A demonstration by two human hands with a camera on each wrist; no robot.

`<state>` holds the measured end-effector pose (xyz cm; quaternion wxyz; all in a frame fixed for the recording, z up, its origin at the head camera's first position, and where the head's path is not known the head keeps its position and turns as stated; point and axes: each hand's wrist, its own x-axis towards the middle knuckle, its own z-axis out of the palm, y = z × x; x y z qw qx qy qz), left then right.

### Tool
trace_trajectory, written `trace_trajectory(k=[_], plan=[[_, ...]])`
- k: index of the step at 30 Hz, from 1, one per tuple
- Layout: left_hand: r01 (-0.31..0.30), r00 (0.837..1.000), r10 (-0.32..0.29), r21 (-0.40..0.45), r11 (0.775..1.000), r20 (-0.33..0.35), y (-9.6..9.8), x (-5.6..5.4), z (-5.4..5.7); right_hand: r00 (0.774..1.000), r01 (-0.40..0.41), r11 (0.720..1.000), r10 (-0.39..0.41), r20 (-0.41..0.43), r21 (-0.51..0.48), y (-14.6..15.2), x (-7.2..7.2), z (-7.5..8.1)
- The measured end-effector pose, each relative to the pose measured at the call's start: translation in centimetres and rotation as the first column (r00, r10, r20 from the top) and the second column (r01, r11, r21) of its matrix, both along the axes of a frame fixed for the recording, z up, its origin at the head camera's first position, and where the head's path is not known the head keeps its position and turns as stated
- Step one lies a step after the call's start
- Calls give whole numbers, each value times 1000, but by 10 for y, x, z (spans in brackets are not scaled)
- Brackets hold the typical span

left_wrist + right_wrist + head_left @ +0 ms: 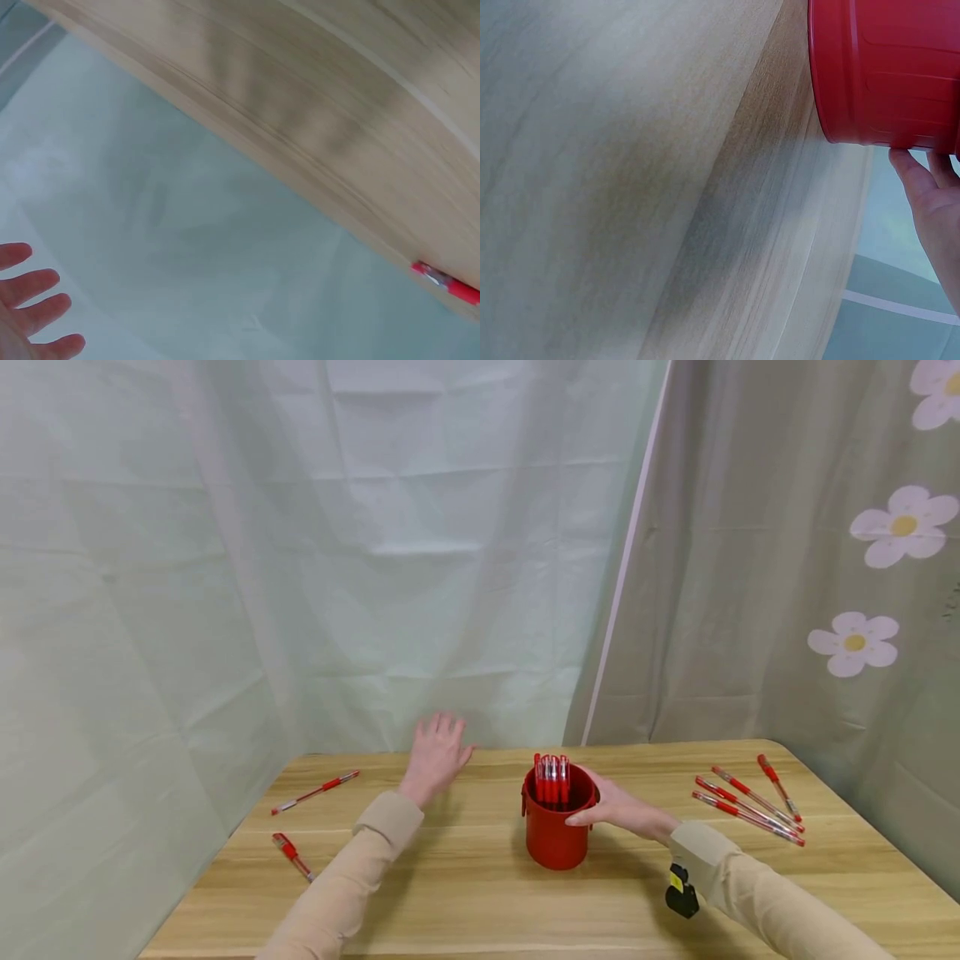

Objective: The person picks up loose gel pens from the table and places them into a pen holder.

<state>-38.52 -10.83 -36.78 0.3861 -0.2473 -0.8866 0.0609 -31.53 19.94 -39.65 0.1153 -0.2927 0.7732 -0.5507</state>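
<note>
My right hand [618, 806] grips a red bucket-shaped pen holder [557, 843] at its right side, the thumb across its near face just under the rim. Fingers of that hand [930, 191] also show against the holder's wall [900, 75] in the right wrist view. Several red pens [551, 779] stand upright in the holder, bunched toward its far left side. Over the back edge of the table, my left hand [437, 756] reaches out with fingers spread and nothing in it. Its fingertips [46, 309] appear at the lower left of the left wrist view.
On the wooden table [480, 902], several red pens [750, 814] lie in a loose group at the right. Two more lie at the left: one pen [315, 792] farther back, another pen [292, 853] beside my left sleeve. Pale curtains [420, 568] hang behind the table.
</note>
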Motion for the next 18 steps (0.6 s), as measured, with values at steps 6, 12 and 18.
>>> trace_trajectory(k=[6,12,18], plan=[[-30,999,31,-8,1000,30,-14,-4,-3,1000,1,1000,-1,-3,19,-4,12,15],[-50,999,50,-3,999,22,-31,-9,-11,1000,8,1000,-8,6,12,2,-5,-6],[-84,996,85,-46,995,-2,-49,-11,-16,1000,12,1000,-12,6,-3,2,-5,-7]])
